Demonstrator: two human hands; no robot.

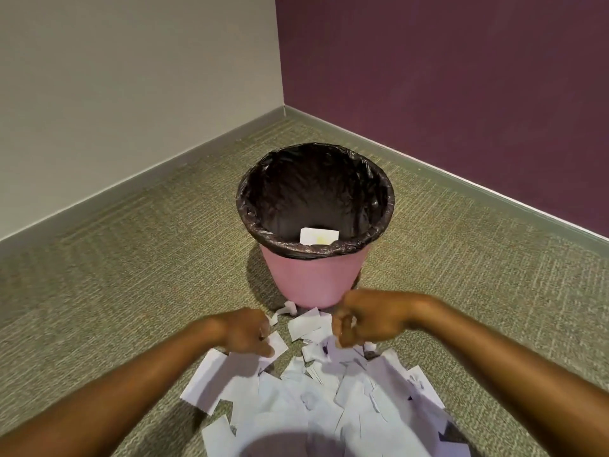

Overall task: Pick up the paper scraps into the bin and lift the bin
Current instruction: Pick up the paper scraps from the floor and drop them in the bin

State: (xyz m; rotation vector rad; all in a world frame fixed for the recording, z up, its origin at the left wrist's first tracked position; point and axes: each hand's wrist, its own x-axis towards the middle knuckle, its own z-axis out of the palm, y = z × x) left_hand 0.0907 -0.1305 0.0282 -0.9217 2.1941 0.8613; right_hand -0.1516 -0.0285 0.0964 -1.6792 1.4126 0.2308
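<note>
Head view: the pink bin (314, 282) stands on the carpet (131, 258) towards the far corner, with only one slip (319, 235) inside it. Nearly all the scraps (329, 400) lie heaped on its near side. The left hand (245, 333) pinches one at the pile's left edge. The right hand (369, 319), fingers curled, seems to pinch another. I'd say the job has barely begun, and lifting is a long way off.
</note>
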